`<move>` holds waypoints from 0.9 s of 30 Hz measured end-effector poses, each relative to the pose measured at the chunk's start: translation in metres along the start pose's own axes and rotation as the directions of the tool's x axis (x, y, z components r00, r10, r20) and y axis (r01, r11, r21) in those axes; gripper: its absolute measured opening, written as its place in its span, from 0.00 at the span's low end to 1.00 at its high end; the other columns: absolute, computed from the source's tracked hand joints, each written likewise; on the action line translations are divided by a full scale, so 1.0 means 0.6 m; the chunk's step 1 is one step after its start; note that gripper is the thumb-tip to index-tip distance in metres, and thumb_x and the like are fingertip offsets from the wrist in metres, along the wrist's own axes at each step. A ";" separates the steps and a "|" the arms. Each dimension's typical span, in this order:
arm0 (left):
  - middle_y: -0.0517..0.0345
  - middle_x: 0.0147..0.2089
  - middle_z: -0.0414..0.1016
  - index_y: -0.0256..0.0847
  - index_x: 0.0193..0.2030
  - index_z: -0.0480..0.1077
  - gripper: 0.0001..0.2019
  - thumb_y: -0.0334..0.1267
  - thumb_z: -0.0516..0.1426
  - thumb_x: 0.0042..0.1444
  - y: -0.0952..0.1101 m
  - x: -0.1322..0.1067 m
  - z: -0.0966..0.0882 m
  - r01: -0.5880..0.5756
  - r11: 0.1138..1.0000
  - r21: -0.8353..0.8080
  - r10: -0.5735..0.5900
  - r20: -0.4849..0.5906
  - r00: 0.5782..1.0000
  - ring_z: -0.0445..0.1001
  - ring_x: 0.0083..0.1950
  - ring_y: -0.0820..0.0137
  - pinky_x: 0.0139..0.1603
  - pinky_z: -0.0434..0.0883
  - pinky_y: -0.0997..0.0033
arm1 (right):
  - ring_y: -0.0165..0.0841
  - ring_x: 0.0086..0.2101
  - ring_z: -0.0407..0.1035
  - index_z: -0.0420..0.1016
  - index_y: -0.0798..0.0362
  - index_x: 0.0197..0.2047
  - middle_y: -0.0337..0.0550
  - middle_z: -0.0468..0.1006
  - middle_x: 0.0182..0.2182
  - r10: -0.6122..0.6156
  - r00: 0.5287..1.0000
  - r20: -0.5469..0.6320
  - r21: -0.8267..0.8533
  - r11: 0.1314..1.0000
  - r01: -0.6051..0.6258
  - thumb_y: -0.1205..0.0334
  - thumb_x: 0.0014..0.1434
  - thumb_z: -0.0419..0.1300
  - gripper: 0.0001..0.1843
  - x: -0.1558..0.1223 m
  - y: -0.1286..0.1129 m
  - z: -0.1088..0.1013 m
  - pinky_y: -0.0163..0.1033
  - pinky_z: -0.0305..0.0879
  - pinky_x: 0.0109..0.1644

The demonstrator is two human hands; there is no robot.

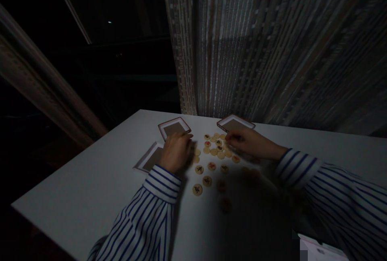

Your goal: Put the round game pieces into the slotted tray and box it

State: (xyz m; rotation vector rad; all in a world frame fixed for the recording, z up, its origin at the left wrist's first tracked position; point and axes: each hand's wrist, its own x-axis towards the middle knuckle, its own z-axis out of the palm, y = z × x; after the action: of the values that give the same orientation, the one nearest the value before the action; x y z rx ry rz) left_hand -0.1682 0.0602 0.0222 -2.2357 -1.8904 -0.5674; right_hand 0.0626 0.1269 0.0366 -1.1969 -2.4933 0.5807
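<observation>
Round wooden Chinese chess pieces [213, 152] lie loosely across the white table between my hands. Some show black or red characters, such as a black-marked piece [197, 189] nearer me; others show plain faces. My left hand [176, 153] is at the left edge of the group, back upward, its fingers loosely bent and apart from the thumb, beside several pale pieces. On the right, my right hand [244, 142] reaches in with its fingers curled together at the far pieces. Whatever its fingertips hold, if anything, is hidden.
Two shallow box parts, a left one [161, 131] and a right one [220, 125], lie behind the pieces. Another shallow box part [140, 167] is left of my left hand. A curtain [223, 51] hangs behind the white table [99, 172]. A pale object [320, 251] shows at lower right.
</observation>
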 end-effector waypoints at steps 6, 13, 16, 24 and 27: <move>0.50 0.42 0.74 0.39 0.51 0.67 0.18 0.28 0.50 0.54 -0.022 -0.011 0.010 0.100 0.995 0.030 -0.099 -0.041 0.994 0.70 0.44 0.61 0.45 0.66 0.64 | 0.33 0.33 0.70 0.74 0.55 0.39 0.45 0.78 0.33 -0.102 0.991 0.084 -0.154 0.981 0.114 0.60 0.54 0.53 0.13 0.063 -0.038 0.036 0.34 0.60 0.35; 0.51 0.43 0.74 0.38 0.50 0.67 0.16 0.29 0.48 0.56 -0.022 -0.016 0.015 0.213 0.976 0.039 -0.210 -0.062 0.976 0.70 0.44 0.62 0.44 0.66 0.65 | 0.38 0.38 0.70 0.73 0.51 0.39 0.47 0.77 0.38 -0.090 0.981 0.174 -0.313 0.939 0.142 0.52 0.52 0.53 0.16 0.125 -0.087 0.084 0.36 0.59 0.37; 0.51 0.41 0.74 0.38 0.48 0.67 0.14 0.29 0.48 0.57 -0.021 -0.016 0.017 0.220 0.974 0.046 -0.218 -0.054 0.975 0.70 0.43 0.63 0.42 0.65 0.66 | 0.40 0.37 0.70 0.73 0.52 0.38 0.48 0.77 0.37 -0.030 0.982 0.189 -0.343 0.935 0.094 0.51 0.50 0.54 0.17 0.136 -0.099 0.093 0.37 0.58 0.33; 0.51 0.40 0.75 0.38 0.49 0.67 0.15 0.29 0.48 0.56 -0.021 -0.016 0.019 0.211 0.977 0.011 -0.210 -0.077 0.975 0.70 0.43 0.62 0.42 0.66 0.65 | 0.36 0.34 0.70 0.75 0.52 0.36 0.45 0.78 0.33 -0.001 0.981 0.196 -0.263 0.963 0.053 0.57 0.48 0.55 0.13 0.145 -0.099 0.104 0.34 0.59 0.31; 0.52 0.41 0.75 0.39 0.50 0.67 0.16 0.29 0.49 0.56 -0.021 -0.016 0.021 0.204 0.978 -0.047 -0.208 -0.124 0.970 0.70 0.43 0.63 0.43 0.66 0.65 | 0.29 0.28 0.69 0.76 0.54 0.34 0.40 0.77 0.28 -0.002 0.981 0.196 -0.047 0.999 0.011 0.60 0.50 0.54 0.12 0.149 -0.089 0.096 0.31 0.60 0.29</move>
State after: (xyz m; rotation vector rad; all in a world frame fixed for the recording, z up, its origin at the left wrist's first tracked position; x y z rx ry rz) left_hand -0.1797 0.0586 0.0056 -1.9810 -2.0742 -0.7592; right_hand -0.0524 0.1545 0.0216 -1.2009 -2.6879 0.6706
